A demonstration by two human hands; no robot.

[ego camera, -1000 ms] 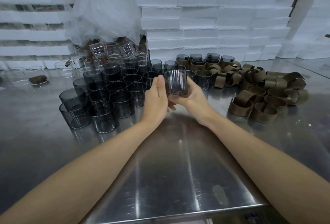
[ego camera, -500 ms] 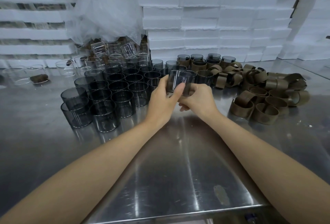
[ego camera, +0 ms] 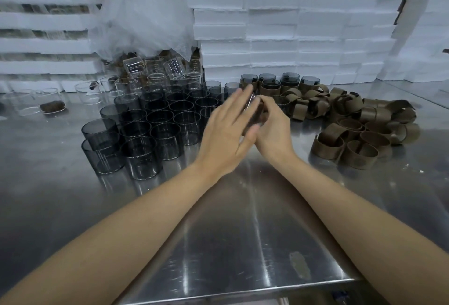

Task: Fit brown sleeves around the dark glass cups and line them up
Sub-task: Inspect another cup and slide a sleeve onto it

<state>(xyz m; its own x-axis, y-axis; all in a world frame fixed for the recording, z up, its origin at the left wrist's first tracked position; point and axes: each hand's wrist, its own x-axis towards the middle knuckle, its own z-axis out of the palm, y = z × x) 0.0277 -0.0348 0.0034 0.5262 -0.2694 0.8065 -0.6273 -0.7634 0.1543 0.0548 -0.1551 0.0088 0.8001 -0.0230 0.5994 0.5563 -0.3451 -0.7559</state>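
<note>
The table [ego camera: 230, 244] under my arms is bare metal, glossy, with faint brushed streaks. The dark cups [ego camera: 141, 156] are smoky glass, smooth and shiny, as is the cup [ego camera: 254, 112] in my right hand [ego camera: 274, 132]. The sleeves [ego camera: 362, 156] look like matt brown card. The white blocks [ego camera: 272, 20] are grainy foam, and the bag [ego camera: 145, 13] is thin crinkled plastic.

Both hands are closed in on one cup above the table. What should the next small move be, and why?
Probably free the right hand and take a loose brown sleeve from the pile on its side, with the left hand holding the cup. The little of the cup that shows between the fingers looks bare, though it is mostly hidden. The sleeved cups stand at the back.
</note>
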